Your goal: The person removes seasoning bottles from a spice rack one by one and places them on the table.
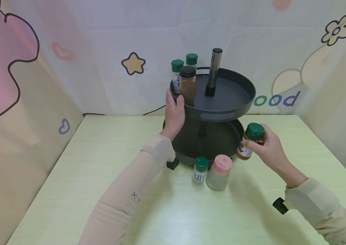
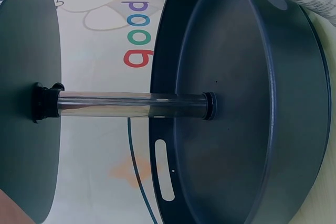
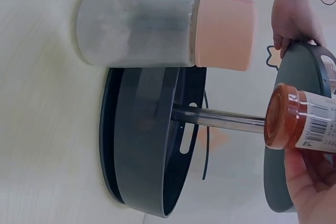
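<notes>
My left hand (image 1: 174, 117) rests against the left outer wall of the upper tray (image 1: 231, 88) of a dark two-tier rack, its fingers fairly straight and pointing up. In my right hand (image 1: 269, 148) is a spice jar (image 1: 244, 149) with a green cap and reddish contents, gripped between thumb and fingers. This jar is upright beside the right rim of the lower tray (image 1: 188, 154). Seen from the right wrist, the jar's reddish base (image 3: 281, 116) overlaps the upper tray. A dark-capped jar of brown spice (image 1: 187, 88) stands on the upper tray near my left hand.
Two green-capped jars, one at the front (image 1: 176, 76) and one behind (image 1: 192, 59), share the upper tray, which a metal post (image 1: 214, 71) pierces. Before the rack stand a small green-capped jar (image 1: 199, 172) and a pink-lidded glass jar (image 1: 218, 177). A patterned curtain (image 1: 105, 68) hangs behind.
</notes>
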`<control>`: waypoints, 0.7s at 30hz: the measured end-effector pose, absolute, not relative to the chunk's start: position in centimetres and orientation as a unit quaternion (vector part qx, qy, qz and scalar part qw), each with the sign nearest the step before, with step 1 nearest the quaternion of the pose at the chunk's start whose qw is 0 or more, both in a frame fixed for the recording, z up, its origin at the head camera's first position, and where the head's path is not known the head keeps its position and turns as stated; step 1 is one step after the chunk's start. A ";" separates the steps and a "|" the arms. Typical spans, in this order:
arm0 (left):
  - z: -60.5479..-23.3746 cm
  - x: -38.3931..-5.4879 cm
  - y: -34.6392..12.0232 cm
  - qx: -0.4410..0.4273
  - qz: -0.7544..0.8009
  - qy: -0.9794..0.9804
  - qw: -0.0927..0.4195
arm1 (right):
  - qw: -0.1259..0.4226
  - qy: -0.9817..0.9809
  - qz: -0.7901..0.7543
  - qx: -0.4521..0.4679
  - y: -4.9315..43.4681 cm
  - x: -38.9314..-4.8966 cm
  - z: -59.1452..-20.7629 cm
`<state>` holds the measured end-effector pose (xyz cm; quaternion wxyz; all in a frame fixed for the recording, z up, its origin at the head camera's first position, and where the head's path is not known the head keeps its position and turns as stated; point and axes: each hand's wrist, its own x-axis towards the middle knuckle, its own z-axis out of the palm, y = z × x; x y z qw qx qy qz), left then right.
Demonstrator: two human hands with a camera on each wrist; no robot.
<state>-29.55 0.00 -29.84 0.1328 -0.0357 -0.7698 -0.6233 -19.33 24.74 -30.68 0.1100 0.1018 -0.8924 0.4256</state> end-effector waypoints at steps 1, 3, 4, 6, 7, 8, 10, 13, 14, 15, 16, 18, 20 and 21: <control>-29.8 -29.5 0.0 -0.035 -0.623 -0.770 0.132 | 0.106 -0.894 0.422 0.102 24.8 -19.3 -30.7; -29.8 -29.5 0.0 -0.035 -0.623 -0.770 0.131 | 0.099 -0.898 0.416 0.105 24.9 -19.3 -30.7; -29.8 -29.5 0.0 -0.035 -0.624 -0.770 0.131 | 0.095 -0.899 0.413 0.107 24.9 -19.4 -30.7; -29.8 -29.5 -0.1 -0.034 -0.624 -0.770 0.130 | 0.086 -0.903 0.406 0.111 25.1 -19.4 -30.8; -29.7 -29.5 -0.1 -0.034 -0.624 -0.770 0.131 | 0.082 -0.906 0.401 0.112 25.1 -19.4 -30.9; -29.7 -29.6 -0.1 -0.034 -0.624 -0.770 0.131 | 0.077 -0.908 0.397 0.112 25.2 -19.4 -30.9; -29.7 -29.6 -0.1 -0.034 -0.623 -0.770 0.131 | 0.064 -0.912 0.390 0.112 25.2 -19.5 -31.1; -29.7 -29.6 0.0 -0.034 -0.622 -0.771 0.130 | 0.042 -0.914 0.387 0.112 25.3 -19.5 -31.3; -29.7 -29.6 0.0 -0.034 -0.622 -0.772 0.130 | 0.036 -0.914 0.388 0.114 25.3 -19.5 -31.3; -29.7 -29.6 0.0 -0.034 -0.622 -0.771 0.130 | 0.031 -0.914 0.388 0.116 25.4 -19.4 -31.4; -29.8 -29.6 0.0 -0.034 -0.622 -0.771 0.130 | 0.027 -0.914 0.388 0.118 25.4 -19.4 -31.5; -29.8 -29.6 0.0 -0.034 -0.623 -0.771 0.130 | 0.020 -0.914 0.387 0.122 25.4 -19.4 -31.6; -29.8 -29.6 0.0 -0.034 -0.623 -0.771 0.131 | 0.015 -0.915 0.385 0.124 25.4 -19.3 -31.7; -29.8 -29.6 0.0 -0.034 -0.623 -0.770 0.131 | 0.013 -0.915 0.384 0.124 25.4 -19.3 -31.8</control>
